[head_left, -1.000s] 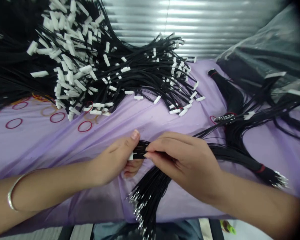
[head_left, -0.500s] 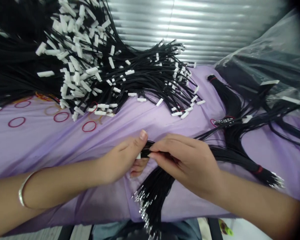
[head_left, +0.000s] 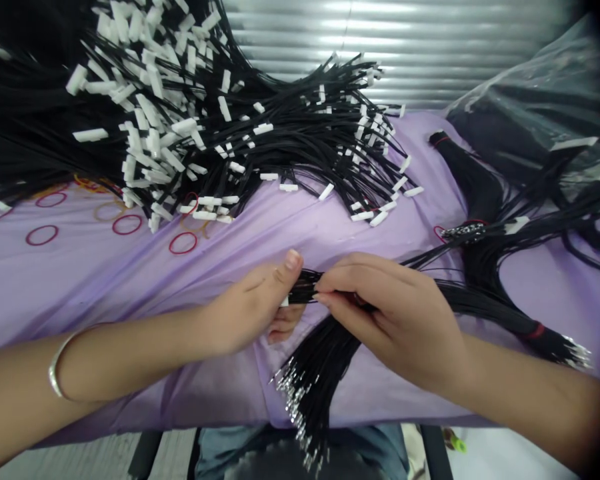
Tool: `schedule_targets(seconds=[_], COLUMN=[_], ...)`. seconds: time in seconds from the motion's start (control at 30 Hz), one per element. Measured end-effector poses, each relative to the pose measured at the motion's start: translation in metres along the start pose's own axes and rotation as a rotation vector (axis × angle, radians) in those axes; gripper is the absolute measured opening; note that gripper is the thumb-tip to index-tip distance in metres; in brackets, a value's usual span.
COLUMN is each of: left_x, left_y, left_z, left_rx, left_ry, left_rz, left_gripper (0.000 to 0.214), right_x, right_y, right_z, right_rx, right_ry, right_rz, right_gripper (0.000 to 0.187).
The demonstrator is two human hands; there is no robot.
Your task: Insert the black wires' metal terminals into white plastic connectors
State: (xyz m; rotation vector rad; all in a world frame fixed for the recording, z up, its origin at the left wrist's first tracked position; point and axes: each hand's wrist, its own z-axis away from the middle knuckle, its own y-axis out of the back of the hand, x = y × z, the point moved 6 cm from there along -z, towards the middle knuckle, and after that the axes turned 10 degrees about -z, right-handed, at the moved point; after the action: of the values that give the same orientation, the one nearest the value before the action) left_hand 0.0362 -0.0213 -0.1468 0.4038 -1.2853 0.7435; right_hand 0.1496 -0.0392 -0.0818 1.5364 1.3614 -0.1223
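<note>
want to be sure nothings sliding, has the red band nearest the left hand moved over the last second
No, neither way: against the white tips beside it, the red band keeps its place on the cloth; the view itself shifted.

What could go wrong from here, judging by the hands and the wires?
Strands could slip as the left hand and right hand pinch the black wires. The silver wire tips overhang the edge of the purple cloth and might snag. Loose red rubber bands near the white connectors could tangle with them.
</note>
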Motion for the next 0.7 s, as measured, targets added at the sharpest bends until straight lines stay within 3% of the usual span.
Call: schedule_targets(seconds=[0.17,0.37,0.53,0.7], left_x=[0.001,0.000,0.007,0.010], left_y=[-0.002,0.000,0.000,-0.002], left_z=[0.003,0.007,0.006,0.005], left_rx=[0.043,0.197,0.251,0.267], left_ry=[-0.012,-0.099,-0.128,-0.138], left_rz=[-0.060,-0.168,-0.331,-0.332], left_gripper=[0.064,0.069,0.070,0.069], right_x=[-0.002,-0.006,-0.006,-0.006], right_y=[-0.005,-0.010,-0.011,-0.013], right_z=[0.000,-0.002,-0.002,-0.001], right_rx=[0.039,0.080,0.104,0.118], right_ry=[0.013,0.076,0.105,0.118], right_rz=[0.019,0.089,0.083,0.116], right_gripper=[0.010,0.015,0.014,0.013])
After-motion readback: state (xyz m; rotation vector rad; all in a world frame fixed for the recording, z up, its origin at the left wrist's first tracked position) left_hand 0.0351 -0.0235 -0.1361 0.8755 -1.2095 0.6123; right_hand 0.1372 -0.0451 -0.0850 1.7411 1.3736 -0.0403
